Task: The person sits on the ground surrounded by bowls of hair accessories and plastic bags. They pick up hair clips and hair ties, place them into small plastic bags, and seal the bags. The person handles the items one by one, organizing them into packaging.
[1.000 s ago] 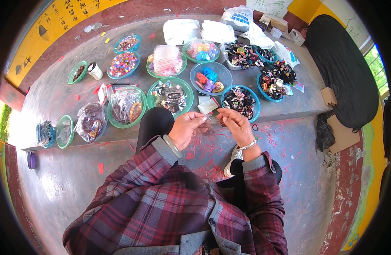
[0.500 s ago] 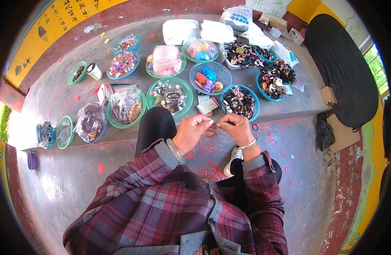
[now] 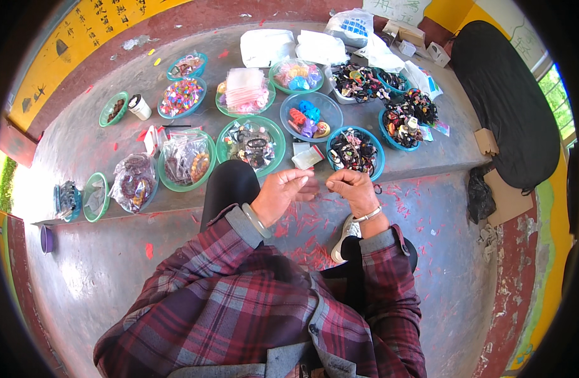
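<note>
My left hand is raised above my lap, thumb and fingers pressed together. Facing it across a small gap, my right hand is closed in a pinch. Whatever either pinch holds is too small or thin to make out. Just beyond the fingertips, on the step's edge, lies a small clear packet with a red strip. A blue bowl of dark hair ties stands beyond my right hand. Past my left hand is a green bowl with bagged hair ties and beads.
A grey step carries several more bowls, including a clear bowl of bright scrunchies and a blue bowl of colourful pieces. White bags lie behind. Red scraps litter the floor around my shoe. A large black cover stands right.
My hands have moved apart from near contact, the left shifting leftward and the right slightly rightward. The bowls have stayed in place.
</note>
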### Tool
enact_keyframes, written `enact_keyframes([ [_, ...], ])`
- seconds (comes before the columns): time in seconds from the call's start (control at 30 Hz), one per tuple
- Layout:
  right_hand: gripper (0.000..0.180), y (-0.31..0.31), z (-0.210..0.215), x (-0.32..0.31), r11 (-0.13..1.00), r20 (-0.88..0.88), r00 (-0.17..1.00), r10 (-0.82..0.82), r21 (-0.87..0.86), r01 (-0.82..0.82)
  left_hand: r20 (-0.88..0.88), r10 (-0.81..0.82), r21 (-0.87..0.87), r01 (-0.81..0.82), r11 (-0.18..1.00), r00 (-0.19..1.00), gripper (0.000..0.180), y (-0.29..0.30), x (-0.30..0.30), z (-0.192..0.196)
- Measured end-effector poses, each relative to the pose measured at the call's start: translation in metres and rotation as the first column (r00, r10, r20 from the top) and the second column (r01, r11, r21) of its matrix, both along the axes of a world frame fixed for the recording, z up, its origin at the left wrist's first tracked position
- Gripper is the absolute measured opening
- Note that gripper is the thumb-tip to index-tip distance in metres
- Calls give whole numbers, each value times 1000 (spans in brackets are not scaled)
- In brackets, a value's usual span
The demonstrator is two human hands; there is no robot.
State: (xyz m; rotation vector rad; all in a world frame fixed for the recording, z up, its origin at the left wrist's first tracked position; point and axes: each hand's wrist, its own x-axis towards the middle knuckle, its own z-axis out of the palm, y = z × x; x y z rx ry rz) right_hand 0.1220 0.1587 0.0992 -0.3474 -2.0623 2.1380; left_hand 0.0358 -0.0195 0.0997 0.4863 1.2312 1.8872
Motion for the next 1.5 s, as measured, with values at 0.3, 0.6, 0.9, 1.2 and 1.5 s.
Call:
enact_keyframes([
  [0.3, 7, -13, 10, 0, 937, -24, 993, 111, 335, -97, -735, -190, -336, -107, 936, 650, 22, 0, -9, -10],
  [0.6, 9, -5, -2, 0, 976, -11, 997, 75, 208, -71, -407, -110, -283, -11, 959, 907, 20, -3, -10, -10],
  [0.9, 12, 3, -3, -2, 996, -63, 994, -86, 25, 88, 5, -95, -209, 94, 973, 995, 23, -3, -11, 7],
  [1.2, 22, -1, 0, -1, 980, 256, 946, 199, -73, -186, 385, 125, -21, -126, 992, 914, 21, -5, -20, -4],
  [1.5, 16, 4, -13, -6, 961, 72, 988, -138, -231, 151, 389, 90, 14, -104, 994, 917, 21, 5, 0, -12],
])
